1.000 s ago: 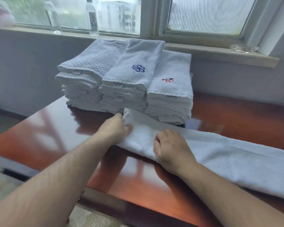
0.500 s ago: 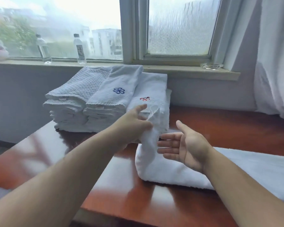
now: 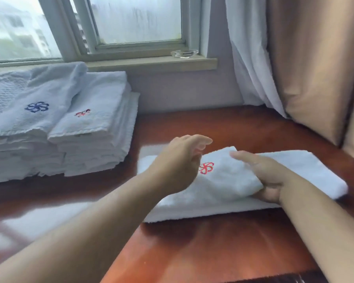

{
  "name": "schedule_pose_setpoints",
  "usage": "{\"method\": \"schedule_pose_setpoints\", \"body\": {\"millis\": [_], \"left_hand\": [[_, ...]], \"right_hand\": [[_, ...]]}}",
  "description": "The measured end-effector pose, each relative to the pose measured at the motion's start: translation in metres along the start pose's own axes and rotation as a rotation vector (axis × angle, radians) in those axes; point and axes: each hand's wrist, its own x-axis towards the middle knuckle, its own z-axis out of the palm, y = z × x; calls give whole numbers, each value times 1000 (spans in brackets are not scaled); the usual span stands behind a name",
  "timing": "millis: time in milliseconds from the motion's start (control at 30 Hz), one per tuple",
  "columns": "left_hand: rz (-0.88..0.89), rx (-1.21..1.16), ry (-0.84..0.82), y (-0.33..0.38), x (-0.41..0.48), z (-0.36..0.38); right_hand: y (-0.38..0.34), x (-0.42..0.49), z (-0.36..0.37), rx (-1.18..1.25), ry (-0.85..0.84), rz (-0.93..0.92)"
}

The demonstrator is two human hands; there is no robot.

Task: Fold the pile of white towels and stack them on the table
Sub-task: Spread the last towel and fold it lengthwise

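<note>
Two hands on one towel beside three stacks.

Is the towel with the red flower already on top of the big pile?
No, the towel with the red flower lies on the table, apart from the pile, under the right hand.

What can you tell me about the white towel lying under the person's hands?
The white towel looks like soft terry, with a red flower-like emblem stitched on top. It lies partly folded on the reddish wooden table, one end doubled over. The right hand holds the fold's edge; the left hand hangs over its left part.
</note>
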Motion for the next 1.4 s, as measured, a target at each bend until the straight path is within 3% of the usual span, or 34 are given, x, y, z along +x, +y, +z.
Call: {"method": "schedule_pose_setpoints", "body": {"millis": [100, 300, 500, 733, 933, 1000, 1100, 1167, 1200, 1267, 1333, 1400], "left_hand": [[39, 262, -46, -23, -4, 13], [85, 268, -191, -9, 14, 38], [100, 497, -410, 16, 25, 77], [104, 420, -473, 24, 23, 87], [142, 315, -369, 22, 22, 84], [160, 352, -403, 19, 22, 86], [179, 446, -490, 15, 17, 95], [169, 436, -490, 15, 17, 98], [164, 428, -490, 14, 17, 98], [161, 415, -492, 14, 18, 98], [153, 381, -487, 13, 17, 97], [133, 326, -469, 10, 14, 96]], "right_hand": [[4, 7, -10, -122, 154, -63], [-26, -18, -73, -151, 310, -160], [-43, -51, -141, -315, 567, -194], [-46, -51, -163, -658, 711, -149], [-46, -57, -158, -568, 816, -164], [-46, -60, -159, -781, 856, -127], [-41, -63, -157, -1293, 990, 14], [-38, -60, -146, -1390, 1130, -131], [-36, -56, -136, -1353, 1121, -296], [-29, -43, -112, -1268, 920, -496], [-14, -29, -94, -1391, 644, -355], [2, -18, -93, -1567, 521, -164]]}}
